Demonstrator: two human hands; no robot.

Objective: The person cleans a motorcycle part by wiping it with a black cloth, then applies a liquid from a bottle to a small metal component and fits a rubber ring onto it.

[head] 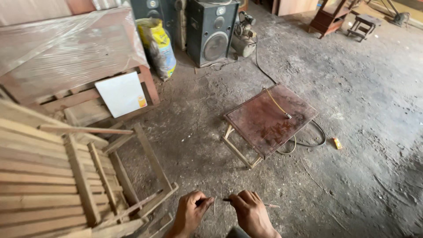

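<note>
Head view: the left hand (190, 212) and right hand (252, 214) meet low in frame, just right of the wooden frame (88, 176). Each is pinched shut on one end of a thin dark rod (220, 200), whose tip pokes out beyond the right hand. Risk: the rod is slim and held only at the fingertips, so it could slip to the dirt floor (352, 176). The cable (308, 141) looped under the small table (269, 119) looks like a trip hazard.
</note>
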